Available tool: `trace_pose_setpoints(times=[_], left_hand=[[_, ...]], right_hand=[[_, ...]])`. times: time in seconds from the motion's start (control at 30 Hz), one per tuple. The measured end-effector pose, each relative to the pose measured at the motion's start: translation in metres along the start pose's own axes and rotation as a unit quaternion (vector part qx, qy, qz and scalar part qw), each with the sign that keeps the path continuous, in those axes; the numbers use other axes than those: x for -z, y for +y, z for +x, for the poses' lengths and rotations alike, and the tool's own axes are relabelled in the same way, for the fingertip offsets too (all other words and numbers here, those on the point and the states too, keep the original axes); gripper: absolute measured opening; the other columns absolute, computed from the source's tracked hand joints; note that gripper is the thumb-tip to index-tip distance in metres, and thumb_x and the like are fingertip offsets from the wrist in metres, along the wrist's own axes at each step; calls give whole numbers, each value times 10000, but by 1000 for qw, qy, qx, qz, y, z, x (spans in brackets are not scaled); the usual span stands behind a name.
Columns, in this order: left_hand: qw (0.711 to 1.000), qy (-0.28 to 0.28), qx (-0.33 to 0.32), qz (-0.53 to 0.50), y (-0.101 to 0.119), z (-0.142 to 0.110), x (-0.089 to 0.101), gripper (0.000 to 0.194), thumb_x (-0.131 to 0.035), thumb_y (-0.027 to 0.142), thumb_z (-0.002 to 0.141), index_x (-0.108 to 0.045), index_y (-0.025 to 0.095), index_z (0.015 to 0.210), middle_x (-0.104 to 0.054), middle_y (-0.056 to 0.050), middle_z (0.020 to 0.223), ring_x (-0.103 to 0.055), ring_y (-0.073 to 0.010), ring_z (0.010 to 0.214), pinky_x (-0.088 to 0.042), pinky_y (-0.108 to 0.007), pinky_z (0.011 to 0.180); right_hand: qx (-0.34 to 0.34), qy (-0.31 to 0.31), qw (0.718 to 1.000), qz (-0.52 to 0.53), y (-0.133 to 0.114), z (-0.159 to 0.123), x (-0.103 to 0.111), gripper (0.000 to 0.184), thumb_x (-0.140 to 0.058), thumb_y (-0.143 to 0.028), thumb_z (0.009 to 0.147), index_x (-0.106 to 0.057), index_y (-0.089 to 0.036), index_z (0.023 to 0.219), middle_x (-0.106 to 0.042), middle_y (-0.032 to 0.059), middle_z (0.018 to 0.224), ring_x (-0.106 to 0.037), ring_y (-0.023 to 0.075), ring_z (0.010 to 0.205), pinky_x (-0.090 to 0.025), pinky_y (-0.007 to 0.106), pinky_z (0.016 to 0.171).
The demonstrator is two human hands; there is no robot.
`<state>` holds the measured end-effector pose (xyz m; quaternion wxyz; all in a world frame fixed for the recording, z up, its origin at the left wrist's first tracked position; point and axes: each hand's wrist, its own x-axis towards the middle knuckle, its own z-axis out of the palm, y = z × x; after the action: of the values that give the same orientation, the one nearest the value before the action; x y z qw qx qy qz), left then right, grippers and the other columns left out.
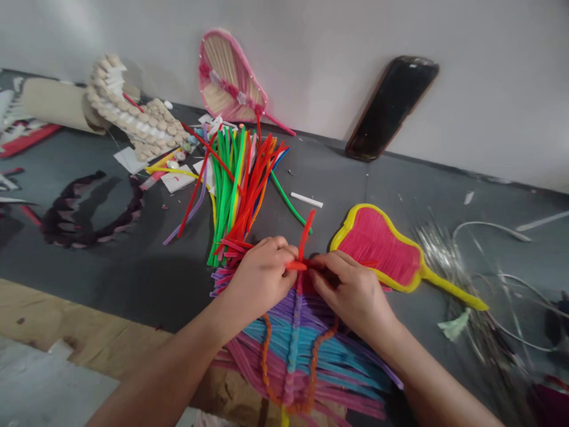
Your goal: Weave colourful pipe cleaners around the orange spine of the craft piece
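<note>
My left hand (262, 270) and my right hand (349, 281) meet over a craft of many pipe cleaners (355, 362) in purple, blue and pink, laid crosswise over a twisted central spine (293, 338). Both hands pinch a red pipe cleaner (304, 237) at the spine's far end; one end of it sticks up between them. An orange twisted pipe cleaner (265, 356) curves in a loop across the strands. Just beyond my left hand lies a bundle of loose green and red pipe cleaners (229, 184). My fingers partly hide the point where the red piece crosses.
A pink fan (231, 80) and a phone (391, 110) lean on the wall. Right of my hands lies a yellow-edged fan (382, 246), with wires (480, 320) beyond. At left are a dark braided band (89, 213), a cardboard tube (57, 101) and a beige beaded piece (128, 115).
</note>
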<state>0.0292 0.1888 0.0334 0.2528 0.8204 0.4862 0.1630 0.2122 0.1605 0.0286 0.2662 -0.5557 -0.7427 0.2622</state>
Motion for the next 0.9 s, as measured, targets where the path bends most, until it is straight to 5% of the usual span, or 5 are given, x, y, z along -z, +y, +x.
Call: trace_pose_setpoints(times=[0.1,0.3,0.9], left_hand=[[1000,4,-7,0,-1,0,-1,86,-580,112,846,-629,166,802,-605,-23,831,-593,-166,835,-483,-280,781],[1000,-18,14,13,3,3,3,120,-604,125,831,-609,168,719,-586,-16,764,-588,-163,759,-480,-281,717],[998,-24,43,33,5,4,3,104,-569,112,820,-647,158,771,-639,-48,822,-628,-208,845,-518,-342,817]], right_hand=[[2,-13,1000,-2,-2,-2,-1,154,-606,-224,862,-674,-205,999,-701,26,893,-669,141,724,-501,216,630],[4,16,999,-42,2,-3,-5,121,-551,-164,881,-661,-186,838,-684,12,786,-647,134,641,-453,214,562],[-50,-20,999,-7,5,0,-3,162,-483,-192,926,-644,-206,912,-670,25,837,-637,144,676,-482,231,610]])
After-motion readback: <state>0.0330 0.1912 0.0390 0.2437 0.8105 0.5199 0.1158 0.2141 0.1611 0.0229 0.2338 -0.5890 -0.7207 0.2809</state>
